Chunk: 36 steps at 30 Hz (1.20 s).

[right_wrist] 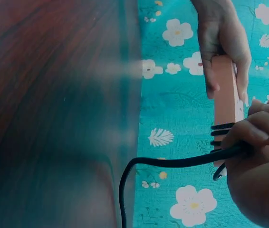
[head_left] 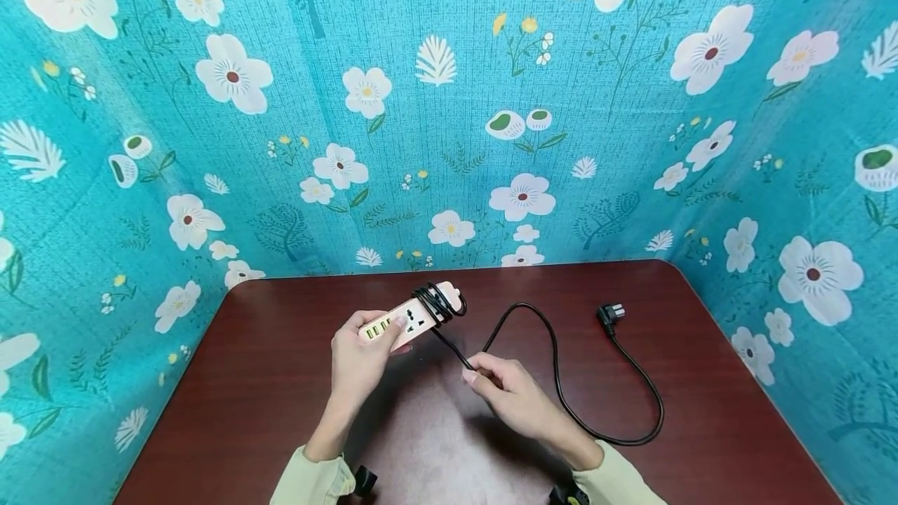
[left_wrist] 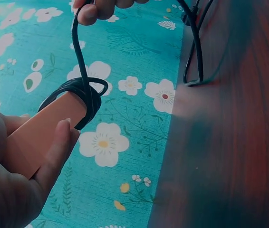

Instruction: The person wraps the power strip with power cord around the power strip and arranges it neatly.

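My left hand grips the near end of a power strip, thumb across its top face beside the USB ports. Several turns of black cord wrap the strip's far end. In the left wrist view the plain pinkish underside of the power strip faces the camera. My right hand pinches the cord between thumb and fingers, a short stretch from the strip. From there the cord loops over the tabletop to a black plug at the right. The right wrist view shows the cord leaving the right hand's fingers.
The dark red-brown table has rounded far corners. A blue floral cloth hangs behind it and along both sides. The loose cord curves across the table's right side near my right forearm.
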Each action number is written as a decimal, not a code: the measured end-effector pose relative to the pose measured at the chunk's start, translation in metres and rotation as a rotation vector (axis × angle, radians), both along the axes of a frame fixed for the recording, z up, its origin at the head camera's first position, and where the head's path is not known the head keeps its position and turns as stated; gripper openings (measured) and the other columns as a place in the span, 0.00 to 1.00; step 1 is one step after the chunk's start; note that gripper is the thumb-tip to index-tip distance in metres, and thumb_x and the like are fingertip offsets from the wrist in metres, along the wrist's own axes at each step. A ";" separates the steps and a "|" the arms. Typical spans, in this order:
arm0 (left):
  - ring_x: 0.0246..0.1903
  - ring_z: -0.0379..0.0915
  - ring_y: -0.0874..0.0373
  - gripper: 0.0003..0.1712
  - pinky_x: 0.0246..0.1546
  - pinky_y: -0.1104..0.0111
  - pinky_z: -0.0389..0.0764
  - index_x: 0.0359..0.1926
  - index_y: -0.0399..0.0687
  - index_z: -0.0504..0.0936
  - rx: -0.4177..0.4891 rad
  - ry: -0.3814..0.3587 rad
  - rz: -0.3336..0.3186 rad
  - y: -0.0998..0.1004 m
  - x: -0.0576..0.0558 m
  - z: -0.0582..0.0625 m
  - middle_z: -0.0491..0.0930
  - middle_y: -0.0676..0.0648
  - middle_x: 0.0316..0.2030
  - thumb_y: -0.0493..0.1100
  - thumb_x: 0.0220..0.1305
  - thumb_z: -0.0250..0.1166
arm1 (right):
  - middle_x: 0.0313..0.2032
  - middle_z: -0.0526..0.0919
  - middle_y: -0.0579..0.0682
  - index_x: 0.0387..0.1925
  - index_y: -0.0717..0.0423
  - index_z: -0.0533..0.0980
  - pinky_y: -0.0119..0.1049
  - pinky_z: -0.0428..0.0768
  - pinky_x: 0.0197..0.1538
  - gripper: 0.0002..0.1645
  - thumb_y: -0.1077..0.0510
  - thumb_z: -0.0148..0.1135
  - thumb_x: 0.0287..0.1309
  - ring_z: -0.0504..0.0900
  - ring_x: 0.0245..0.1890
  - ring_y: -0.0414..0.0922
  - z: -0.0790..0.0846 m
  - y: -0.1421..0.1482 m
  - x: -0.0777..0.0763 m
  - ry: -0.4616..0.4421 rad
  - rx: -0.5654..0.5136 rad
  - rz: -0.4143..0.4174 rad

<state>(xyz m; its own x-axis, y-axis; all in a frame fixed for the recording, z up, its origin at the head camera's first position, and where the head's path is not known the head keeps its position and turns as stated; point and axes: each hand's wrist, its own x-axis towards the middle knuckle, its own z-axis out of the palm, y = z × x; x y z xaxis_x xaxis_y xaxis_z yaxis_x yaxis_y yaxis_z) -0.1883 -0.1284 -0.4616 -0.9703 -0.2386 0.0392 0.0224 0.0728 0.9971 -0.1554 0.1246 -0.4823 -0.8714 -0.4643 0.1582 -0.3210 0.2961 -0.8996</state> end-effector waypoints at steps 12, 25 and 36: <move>0.25 0.90 0.55 0.23 0.28 0.66 0.89 0.53 0.37 0.81 -0.046 0.024 0.023 -0.007 0.001 0.006 0.87 0.30 0.43 0.43 0.62 0.78 | 0.20 0.63 0.32 0.38 0.39 0.79 0.26 0.66 0.29 0.10 0.49 0.55 0.79 0.62 0.20 0.28 0.003 0.016 -0.008 0.127 0.171 -0.035; 0.23 0.89 0.49 0.22 0.23 0.69 0.86 0.51 0.40 0.84 -0.151 0.057 0.115 -0.012 -0.005 0.007 0.88 0.32 0.38 0.44 0.61 0.79 | 0.22 0.67 0.31 0.50 0.35 0.81 0.27 0.70 0.30 0.10 0.45 0.54 0.80 0.64 0.21 0.27 0.006 0.019 -0.008 0.182 0.196 -0.019; 0.23 0.88 0.47 0.22 0.21 0.69 0.85 0.51 0.44 0.83 -0.269 0.051 0.131 -0.011 -0.005 -0.003 0.88 0.37 0.34 0.46 0.60 0.79 | 0.29 0.75 0.37 0.40 0.50 0.79 0.19 0.68 0.31 0.04 0.63 0.62 0.71 0.65 0.25 0.27 0.023 0.008 -0.004 0.702 0.357 -0.031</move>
